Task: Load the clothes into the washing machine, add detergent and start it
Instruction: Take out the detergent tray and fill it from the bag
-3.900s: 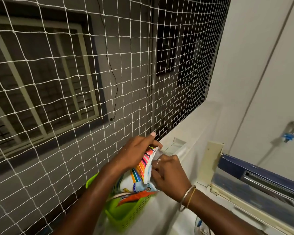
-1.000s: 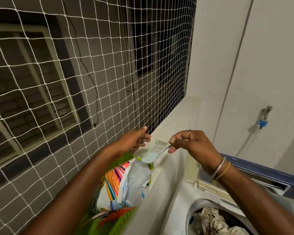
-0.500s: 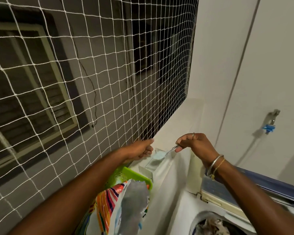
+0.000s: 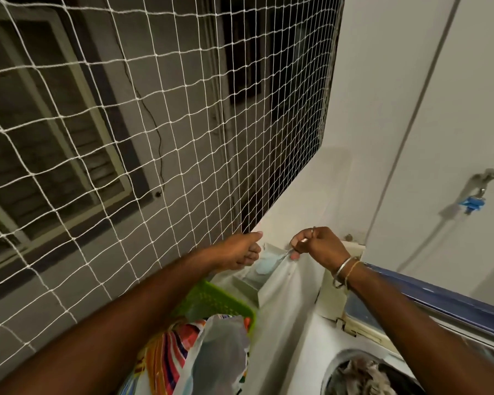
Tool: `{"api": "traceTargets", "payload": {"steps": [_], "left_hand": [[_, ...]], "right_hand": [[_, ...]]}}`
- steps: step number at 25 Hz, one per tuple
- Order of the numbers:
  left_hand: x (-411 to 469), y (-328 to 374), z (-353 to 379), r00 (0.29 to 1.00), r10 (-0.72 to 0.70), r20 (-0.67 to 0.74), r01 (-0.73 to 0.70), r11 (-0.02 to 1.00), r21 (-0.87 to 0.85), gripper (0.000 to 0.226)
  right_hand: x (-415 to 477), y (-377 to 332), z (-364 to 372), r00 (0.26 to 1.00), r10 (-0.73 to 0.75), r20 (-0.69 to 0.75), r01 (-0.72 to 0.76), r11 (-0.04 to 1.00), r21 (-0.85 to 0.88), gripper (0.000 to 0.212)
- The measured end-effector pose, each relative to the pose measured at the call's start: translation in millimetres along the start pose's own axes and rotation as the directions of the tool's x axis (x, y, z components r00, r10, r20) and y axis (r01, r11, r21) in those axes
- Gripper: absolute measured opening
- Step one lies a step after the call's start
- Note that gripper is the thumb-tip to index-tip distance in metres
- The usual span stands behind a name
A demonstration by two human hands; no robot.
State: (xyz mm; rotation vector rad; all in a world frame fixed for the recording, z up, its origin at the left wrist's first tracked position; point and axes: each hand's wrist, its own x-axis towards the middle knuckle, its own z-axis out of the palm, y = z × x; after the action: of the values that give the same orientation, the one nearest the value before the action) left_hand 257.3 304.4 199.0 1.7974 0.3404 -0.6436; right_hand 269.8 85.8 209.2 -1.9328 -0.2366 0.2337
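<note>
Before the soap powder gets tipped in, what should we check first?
1. The right hand pinches the spoon: ok.
2. Pale blue powder lies heaped on the spoon: ok.
3. The spoon is above the white tray: ok.
4. The left hand steadies the white tray: cannot tell, the contact is hidden.
5. The clothes are in the washing machine: ok.
6. The detergent bag stands in the green basket: ok.
</note>
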Motion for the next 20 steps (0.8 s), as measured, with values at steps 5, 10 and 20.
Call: {"api": "traceTargets", "payload": {"steps": [5,10,20], "left_hand": [[2.2,-0.9,2.1,1.0,0.014,-0.023,-0.014,1.0,-0.006,0.044],[2.8,-3.1,1.3,0.999,0.036,-0.039,-0.035,0.999,0.017,0.039],[8.3,-9.3,-2.8,0.995,0.097,-0.039,-0.094,0.992,0.084,0.05]], "right_hand": [[13.8,12.0,2.6,0.998,-0.035,0.051,0.04,0.994,-0.097,0.024],[18.7,18.6,-0.3,0.978,-0.192,0.08,0.206,0.947,-0.245,0.03],[24.5,22.3,-10.7,0.954,-0.294,0.051,0.294,0.9,-0.322,0.032]]}}
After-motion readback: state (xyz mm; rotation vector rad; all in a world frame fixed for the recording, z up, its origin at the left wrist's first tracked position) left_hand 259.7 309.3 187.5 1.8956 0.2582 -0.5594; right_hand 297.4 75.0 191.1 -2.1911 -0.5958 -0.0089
